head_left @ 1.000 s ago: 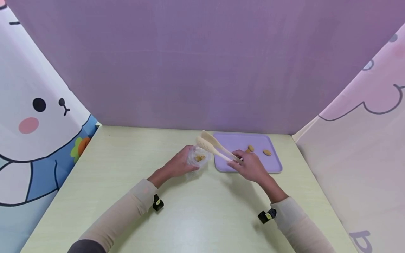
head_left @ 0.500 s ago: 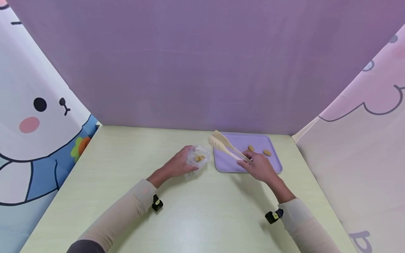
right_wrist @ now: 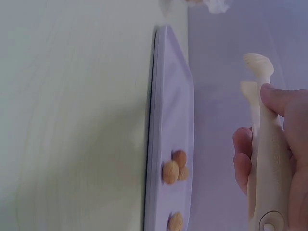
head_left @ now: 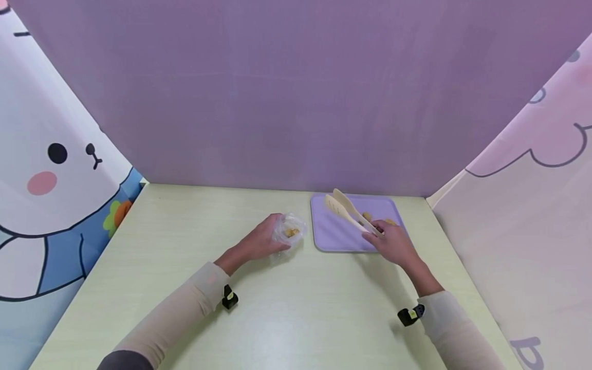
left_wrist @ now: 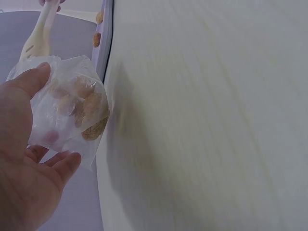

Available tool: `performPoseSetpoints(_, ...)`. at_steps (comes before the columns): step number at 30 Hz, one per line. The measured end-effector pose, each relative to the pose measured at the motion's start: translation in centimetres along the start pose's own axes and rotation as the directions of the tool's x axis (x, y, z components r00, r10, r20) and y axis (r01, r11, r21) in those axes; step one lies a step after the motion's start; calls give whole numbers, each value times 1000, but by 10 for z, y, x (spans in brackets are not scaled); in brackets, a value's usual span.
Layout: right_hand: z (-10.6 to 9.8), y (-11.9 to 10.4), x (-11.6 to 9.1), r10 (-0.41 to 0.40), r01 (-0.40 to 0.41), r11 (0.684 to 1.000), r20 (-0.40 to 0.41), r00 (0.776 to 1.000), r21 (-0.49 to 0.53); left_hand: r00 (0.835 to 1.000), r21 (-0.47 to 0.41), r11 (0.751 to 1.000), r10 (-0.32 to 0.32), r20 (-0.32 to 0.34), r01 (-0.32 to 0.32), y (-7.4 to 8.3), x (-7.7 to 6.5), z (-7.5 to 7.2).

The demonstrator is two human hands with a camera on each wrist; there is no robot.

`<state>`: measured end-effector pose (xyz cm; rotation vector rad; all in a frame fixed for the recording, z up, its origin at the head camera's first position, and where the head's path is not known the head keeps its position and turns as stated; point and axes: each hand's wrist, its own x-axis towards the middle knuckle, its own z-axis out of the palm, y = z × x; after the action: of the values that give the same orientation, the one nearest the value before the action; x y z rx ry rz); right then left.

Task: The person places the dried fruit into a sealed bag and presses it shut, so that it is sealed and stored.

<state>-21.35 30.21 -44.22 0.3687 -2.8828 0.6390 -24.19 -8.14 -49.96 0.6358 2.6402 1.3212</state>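
Observation:
My left hand (head_left: pixel 264 239) holds a clear plastic bag (left_wrist: pixel 72 110) with several walnuts (left_wrist: pixel 91 108) at its bottom. Thumb and fingers lie around the sides of the bag, whose mouth faces up in the head view. A pair of cream tongs (head_left: pixel 349 213), one head slotted, is gripped in my right hand (head_left: pixel 394 244) over the purple tray (head_left: pixel 334 237). The heads of the tongs stand apart with nothing between them. Beneath, in the right wrist view, a cluster of walnuts (right_wrist: pixel 170 172) sits on the tray, and a separate walnut (right_wrist: pixel 175 222) lies farther along.
The tray stands near the back edge of the pale wooden table (head_left: pixel 277 308), to the right of the bag. A purple panel (head_left: pixel 296 103) rises behind the table, with printed cloths (head_left: pixel 532 231) at both sides.
My right hand has moved rightward with the tongs, from beside the bag to over the tray's right part. The left hand and bag have stayed in place.

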Motion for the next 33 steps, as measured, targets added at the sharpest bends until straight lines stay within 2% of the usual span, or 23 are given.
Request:
performPoseSetpoints(7,-2,15,-1,48,-48,999,-4,999,23,1000,11,1000,-2,7,2,-1,1,-1)
performPoseSetpoints(17,-5,36,-3,87,-88,996,-19,996,-31,1000,-2,1000,6,0,-6,-1,2,-1)
performPoseSetpoints(24,-5,56,-5,163,-162,985,18,986,-58,1000,1,1000,1,2,-1,0,1,-2)
performPoseSetpoints(33,0,73,-8,191,-188,979,26,981,-85,1000,0,1000,-6,8,6,-1,0,-3)
